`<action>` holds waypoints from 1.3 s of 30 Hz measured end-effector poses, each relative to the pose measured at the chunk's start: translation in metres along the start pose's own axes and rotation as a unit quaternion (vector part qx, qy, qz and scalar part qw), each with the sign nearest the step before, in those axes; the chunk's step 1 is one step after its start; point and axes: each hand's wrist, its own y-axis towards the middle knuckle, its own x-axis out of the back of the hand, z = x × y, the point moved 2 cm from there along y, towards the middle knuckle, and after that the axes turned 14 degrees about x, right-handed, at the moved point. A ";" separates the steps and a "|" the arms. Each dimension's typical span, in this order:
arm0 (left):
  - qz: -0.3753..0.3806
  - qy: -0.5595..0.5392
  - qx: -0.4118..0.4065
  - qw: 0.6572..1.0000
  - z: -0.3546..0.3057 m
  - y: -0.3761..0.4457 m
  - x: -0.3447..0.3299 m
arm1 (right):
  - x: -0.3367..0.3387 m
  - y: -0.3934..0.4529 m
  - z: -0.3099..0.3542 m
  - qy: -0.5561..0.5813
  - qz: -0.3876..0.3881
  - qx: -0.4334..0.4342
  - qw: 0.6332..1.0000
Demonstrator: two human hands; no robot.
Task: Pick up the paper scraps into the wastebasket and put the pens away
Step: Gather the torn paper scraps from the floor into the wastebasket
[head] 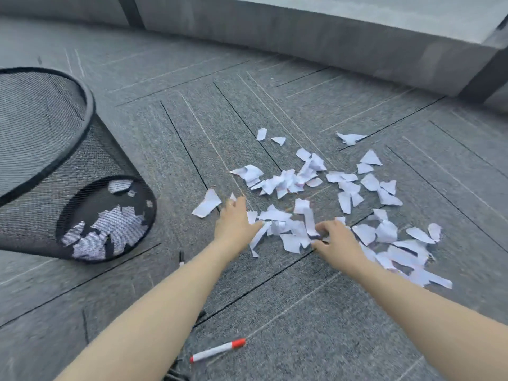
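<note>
The paper scraps (324,199) are torn white pieces, irregular in shape, some curled or creased, a few with faint printing. They lie scattered over the grey carpeted floor (316,312), thickest in the middle and trailing toward the right, with a few lone pieces farther off toward the low grey ledge (330,42).

The left hand (236,224) rests palm down at the left edge of the scatter, its grip loosely spread, fingers flat on the carpet and touching the nearest scraps. The right hand (336,240) lies on the pile's near side with its fingers curled inward, thumb and fingertips pinching at scraps beneath them; whether any piece is actually clamped cannot be told. Both forearms are bare.

The wastebasket (55,149), black wire mesh, lies tipped on its side at the left, well apart from the scatter, and white scraps show through its mesh near the bottom.

A white pen with a red cap (218,350) lies on the floor between the forearms, near the lower edge. A dark pen (181,257) pokes out just beside the left forearm, and more dark pen-like shapes (176,373) sit at the bottom edge, too hidden to make out.
</note>
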 end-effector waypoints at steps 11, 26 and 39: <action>-0.064 -0.070 0.023 0.995 -0.002 -0.008 -0.033 | -0.006 0.030 0.009 0.074 -0.045 -0.105 0.991; -0.013 -0.148 0.149 0.978 -0.004 -0.016 -0.052 | 0.007 0.036 0.000 0.152 -0.082 -0.096 0.980; -0.015 -0.108 0.131 0.985 0.014 -0.012 -0.033 | -0.007 0.032 0.001 0.060 -0.066 -0.073 0.993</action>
